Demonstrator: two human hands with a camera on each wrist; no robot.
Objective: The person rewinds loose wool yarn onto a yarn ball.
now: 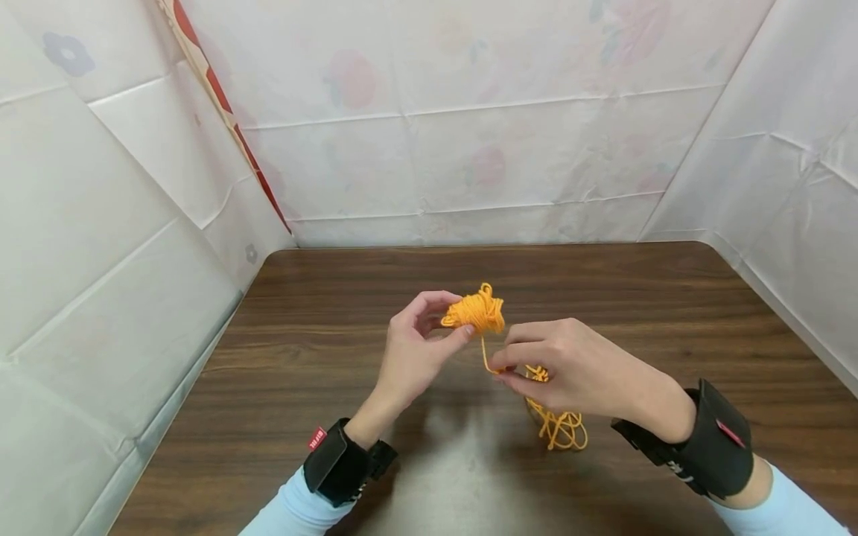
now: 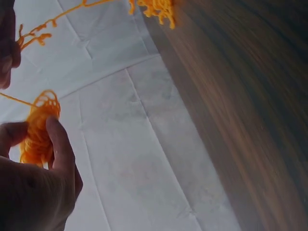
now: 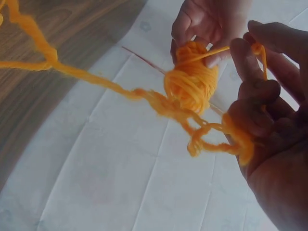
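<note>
1 yarn ball [image 1: 474, 311] pinched in L hand [image 1: 412, 350] fingers; R hand [image 1: 576, 368] fingers pinch 1 strand [image 1: 485, 356]; 1 loose tangle [image 1: 559, 428] on table [image 1: 302, 357].

small orange yarn ball [image 1: 474, 312], held aloft, loose tail [image 1: 559, 427] probably on table

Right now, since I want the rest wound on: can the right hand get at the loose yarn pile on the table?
Probably yes. The right hand pinches the strand just above the loose yarn pile, with nothing lying between them.

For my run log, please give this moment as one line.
left hand: holds yarn ball | right hand: pinches strand | loose yarn: on table
</note>
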